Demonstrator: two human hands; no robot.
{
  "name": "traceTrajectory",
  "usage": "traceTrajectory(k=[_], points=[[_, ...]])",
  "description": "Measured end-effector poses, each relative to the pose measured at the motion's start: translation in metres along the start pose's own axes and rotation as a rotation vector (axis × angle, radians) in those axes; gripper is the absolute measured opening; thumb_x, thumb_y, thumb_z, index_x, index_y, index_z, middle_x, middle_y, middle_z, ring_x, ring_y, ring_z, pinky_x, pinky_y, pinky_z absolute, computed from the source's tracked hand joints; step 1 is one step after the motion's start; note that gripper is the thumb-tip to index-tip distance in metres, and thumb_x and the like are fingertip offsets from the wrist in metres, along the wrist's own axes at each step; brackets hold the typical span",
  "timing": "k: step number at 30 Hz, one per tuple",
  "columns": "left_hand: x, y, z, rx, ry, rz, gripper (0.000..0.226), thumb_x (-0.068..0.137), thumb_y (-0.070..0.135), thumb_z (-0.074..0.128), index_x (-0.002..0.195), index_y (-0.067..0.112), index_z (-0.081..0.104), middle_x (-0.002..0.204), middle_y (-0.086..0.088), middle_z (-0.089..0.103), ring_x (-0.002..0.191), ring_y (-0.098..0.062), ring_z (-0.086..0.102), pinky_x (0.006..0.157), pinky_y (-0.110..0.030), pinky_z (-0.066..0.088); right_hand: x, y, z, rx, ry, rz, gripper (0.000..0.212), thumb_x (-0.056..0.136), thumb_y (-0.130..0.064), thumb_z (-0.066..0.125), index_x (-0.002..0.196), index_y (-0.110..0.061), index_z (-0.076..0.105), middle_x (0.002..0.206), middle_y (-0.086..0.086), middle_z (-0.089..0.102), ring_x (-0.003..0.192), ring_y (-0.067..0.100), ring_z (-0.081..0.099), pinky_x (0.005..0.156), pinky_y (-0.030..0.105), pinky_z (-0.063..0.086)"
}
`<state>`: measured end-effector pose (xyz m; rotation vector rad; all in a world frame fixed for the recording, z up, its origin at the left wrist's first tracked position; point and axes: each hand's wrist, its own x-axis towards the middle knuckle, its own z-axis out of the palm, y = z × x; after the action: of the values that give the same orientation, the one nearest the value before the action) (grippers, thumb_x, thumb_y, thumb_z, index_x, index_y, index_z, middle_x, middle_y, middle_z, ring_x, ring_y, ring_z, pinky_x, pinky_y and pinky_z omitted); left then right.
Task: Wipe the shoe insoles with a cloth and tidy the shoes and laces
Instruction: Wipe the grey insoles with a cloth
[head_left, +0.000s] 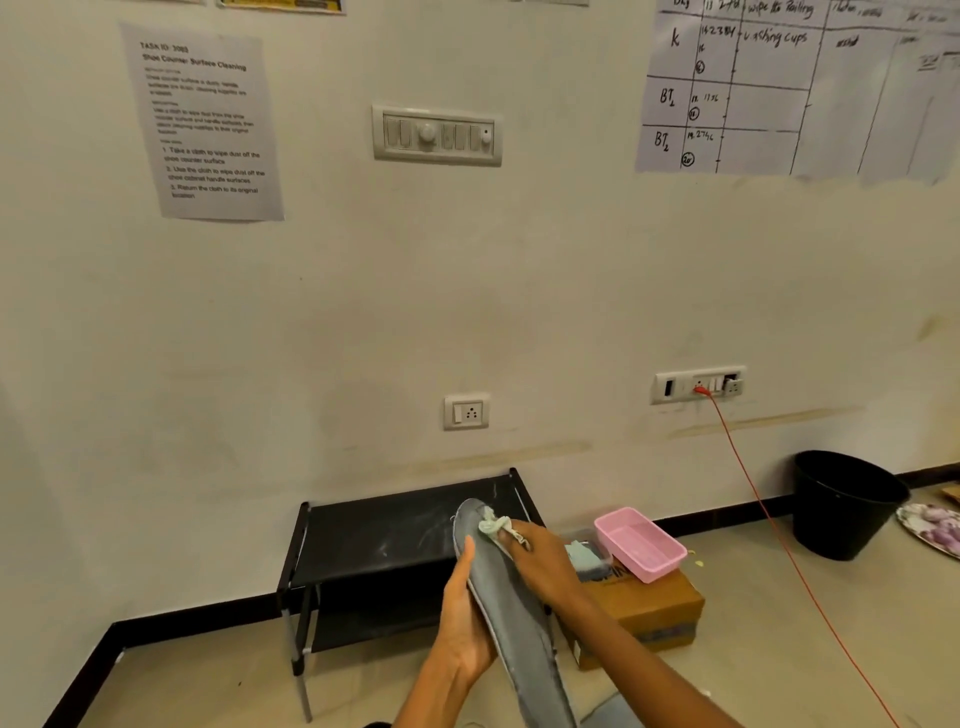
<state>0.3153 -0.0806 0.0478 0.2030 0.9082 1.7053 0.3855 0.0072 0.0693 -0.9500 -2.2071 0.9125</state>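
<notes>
A long grey shoe insole (511, 618) is held up in front of me, its toe end pointing away toward the wall. My left hand (465, 618) grips its left edge from underneath, thumb along the rim. My right hand (540, 558) pinches a small pale, crumpled cloth (493, 524) and presses it on the insole's upper surface near the toe end. No shoes or laces show clearly in this view.
A low black shoe rack (384, 535) stands against the wall behind the insole. To its right a cardboard box (649, 608) carries a pink plastic tray (641, 543). A black bin (844, 504), a red cable (769, 519) and a patterned plate (932, 525) lie further right.
</notes>
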Motion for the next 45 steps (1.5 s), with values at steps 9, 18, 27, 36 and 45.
traceTrajectory(k=[9, 18, 27, 36, 45], points=[[0.007, 0.019, -0.008, -0.160, 0.017, 0.078, 0.065, 0.084, 0.064, 0.043, 0.116, 0.010, 0.059, 0.096, -0.017, 0.067, 0.089, -0.030, 0.063, 0.081, -0.043, 0.050, -0.009, -0.002, 0.017, -0.226, -0.027, -0.123, 0.028, 0.099, -0.028, 0.042, 0.109, -0.013, 0.063, 0.111, 0.005, 0.057, 0.101, 0.014, 0.046, 0.083, 0.021, 0.042], [0.010, 0.025, -0.012, -0.139, -0.020, 0.052, 0.060, 0.093, 0.055, 0.035, 0.106, 0.002, 0.060, 0.081, -0.019, 0.071, 0.076, -0.031, 0.067, 0.058, -0.038, 0.058, -0.034, -0.008, 0.015, -0.542, -0.022, -0.464, 0.050, 0.095, -0.054, 0.016, 0.112, -0.042, 0.061, 0.142, 0.000, 0.045, 0.137, 0.021, 0.034, 0.111, 0.039, 0.027], [0.011, 0.015, -0.019, -0.191, -0.033, 0.066, 0.055, 0.093, 0.056, 0.036, 0.105, 0.009, 0.062, 0.084, -0.016, 0.068, 0.076, -0.028, 0.065, 0.063, -0.037, 0.058, -0.025, -0.021, 0.015, -0.688, -0.138, -0.613, 0.026, 0.090, -0.023, 0.056, 0.113, -0.016, 0.065, 0.109, 0.008, 0.063, 0.107, 0.024, 0.049, 0.093, 0.039, 0.037], [0.022, 0.024, -0.019, -0.186, 0.010, 0.088, 0.065, 0.088, 0.064, 0.038, 0.099, 0.009, 0.071, 0.094, -0.019, 0.069, 0.085, -0.032, 0.067, 0.074, -0.041, 0.055, -0.021, -0.036, 0.024, -0.440, 0.019, -0.507, 0.020, 0.089, -0.021, 0.049, 0.088, -0.017, 0.069, 0.094, 0.003, 0.064, 0.092, 0.019, 0.049, 0.076, 0.031, 0.035], [0.017, 0.013, -0.003, -0.103, -0.022, 0.024, 0.069, 0.089, 0.063, 0.036, 0.124, 0.007, 0.056, 0.106, -0.021, 0.065, 0.097, -0.034, 0.060, 0.084, -0.046, 0.048, 0.006, -0.020, 0.006, -0.415, 0.082, -0.270, 0.021, 0.091, -0.016, 0.049, 0.094, -0.012, 0.070, 0.097, 0.007, 0.062, 0.095, 0.023, 0.050, 0.081, 0.037, 0.042]])
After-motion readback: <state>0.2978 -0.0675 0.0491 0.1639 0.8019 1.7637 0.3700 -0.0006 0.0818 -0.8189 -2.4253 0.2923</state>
